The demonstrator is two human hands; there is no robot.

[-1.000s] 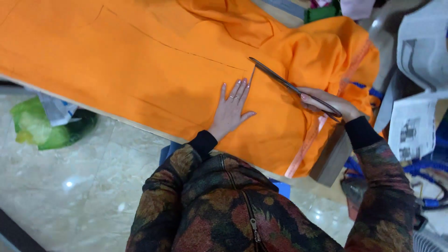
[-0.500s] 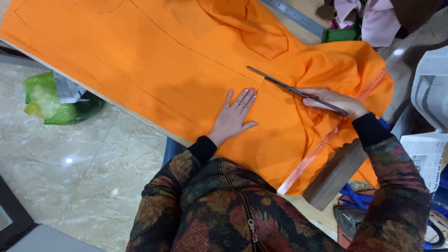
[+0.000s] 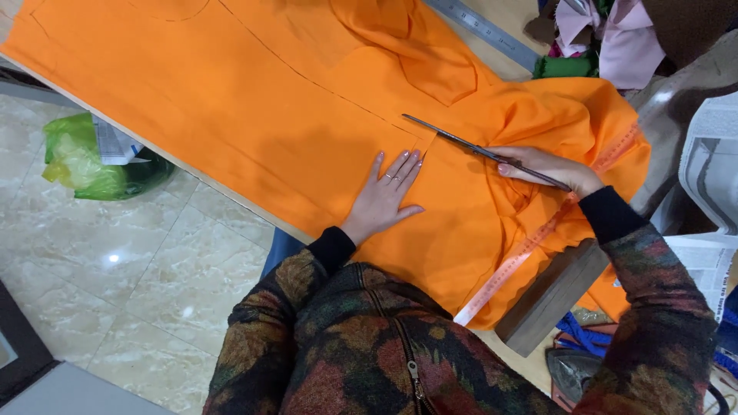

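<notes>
Orange fabric [image 3: 254, 100] under left hand [image 3: 384, 196], scissors [image 3: 484, 151] in right hand [image 3: 550, 169]

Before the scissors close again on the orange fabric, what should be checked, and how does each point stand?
1. Left hand flat on the orange fabric, beside the cut: ok.
2. Left fingertips clear of the blades: ok, though close.
3. Right hand grips the scissors: ok.
4. Blades follow the marked line: cannot tell.
5. Fabric smooth ahead of the cut: ok.
6. Measuring tape away from the blades: ok.
</notes>
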